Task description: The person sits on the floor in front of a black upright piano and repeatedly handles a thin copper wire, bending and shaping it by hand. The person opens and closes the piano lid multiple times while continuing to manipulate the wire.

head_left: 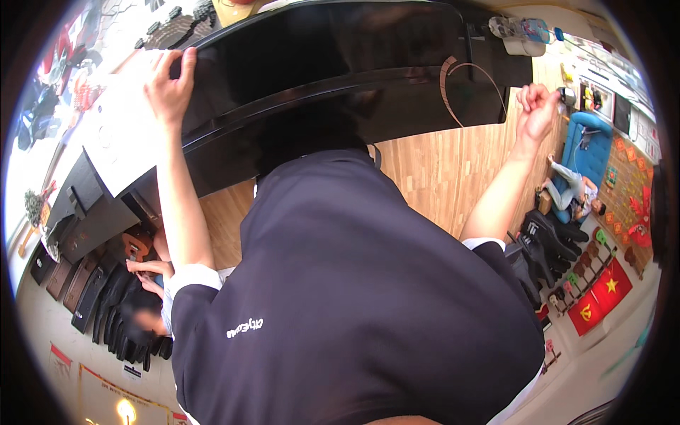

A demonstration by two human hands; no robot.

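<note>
My left hand (168, 88) is raised at the upper left, fingers apart and slightly bent, at the edge of a glossy black cabinet, perhaps a piano (312, 42), beside a bright white surface (124, 134); whether it presses there I cannot tell. My right hand (535, 112) is raised at the upper right with fingers curled closed; their contents, if any, are hidden. Left of it, a thin brown looped band or cord (445, 92) lies against the black cabinet.
Bottles (517, 30) stand at the cabinet's right end. Below is wooden floor (418, 170). A seated person (149, 315) is at left near a guitar (134, 244) and black cases (99, 297); another reclines on a blue sofa (584, 142) at right, near black chairs (545, 248).
</note>
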